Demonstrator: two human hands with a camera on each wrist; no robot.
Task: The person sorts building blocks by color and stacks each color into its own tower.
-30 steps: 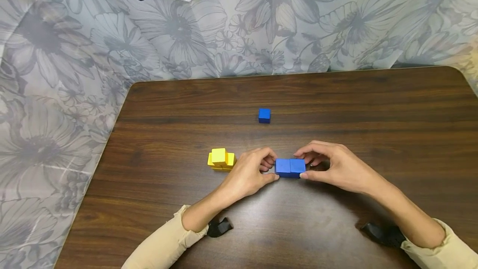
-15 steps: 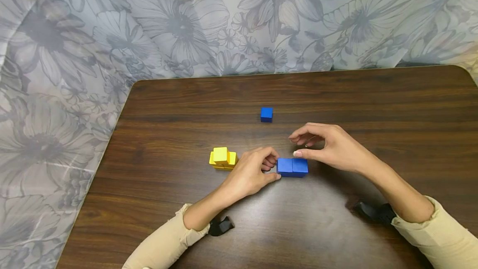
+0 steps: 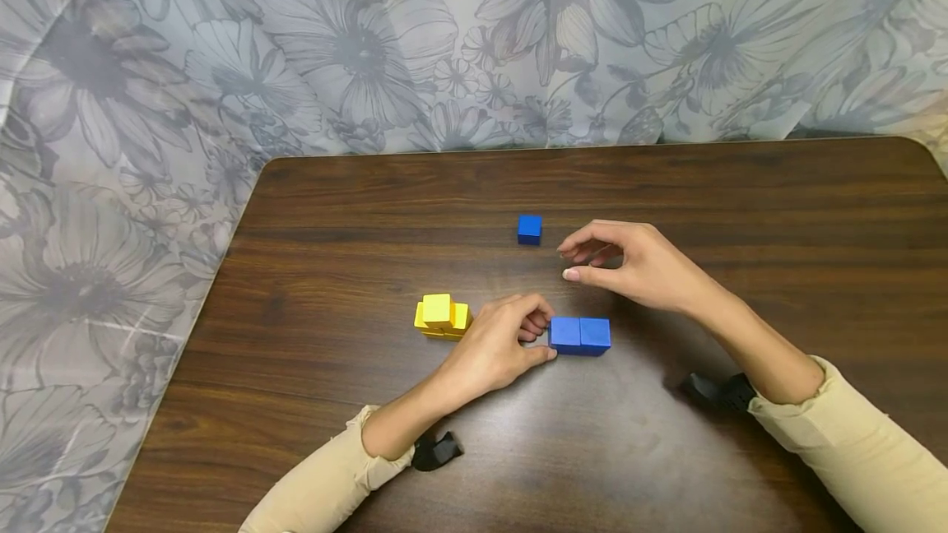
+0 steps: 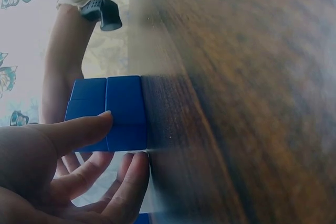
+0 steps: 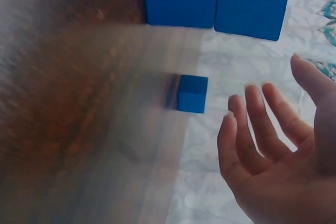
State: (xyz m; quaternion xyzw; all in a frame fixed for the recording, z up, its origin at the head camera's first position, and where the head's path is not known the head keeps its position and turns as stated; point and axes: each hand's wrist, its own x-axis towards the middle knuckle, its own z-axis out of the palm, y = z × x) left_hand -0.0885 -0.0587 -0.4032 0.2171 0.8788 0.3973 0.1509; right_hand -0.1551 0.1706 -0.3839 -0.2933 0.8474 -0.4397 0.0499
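Note:
A two-layer stack of blue blocks (image 3: 580, 336) stands on the wooden table, two blocks wide on top. My left hand (image 3: 498, 341) holds its left end; in the left wrist view the thumb (image 4: 97, 128) lies across one blue face, with the curled fingers at the side. My right hand (image 3: 632, 264) is in the air behind the stack, fingers loosely bent, with nothing between them. A single blue cube (image 3: 529, 230) sits farther back, left of the right fingertips. The right wrist view shows that same cube (image 5: 192, 94) beyond the hand (image 5: 278, 156).
Just left of my left hand stands a small yellow block stack (image 3: 439, 317), one block raised on top. The brown table (image 3: 333, 229) ends at a rounded far edge, before a flower-patterned cloth (image 3: 355, 64). Dark wrist straps (image 3: 437, 452) hang under both sleeves.
My right hand has let go of the blue stack's right end and moved back and left, toward the single blue cube. The left hand stays at the stack.

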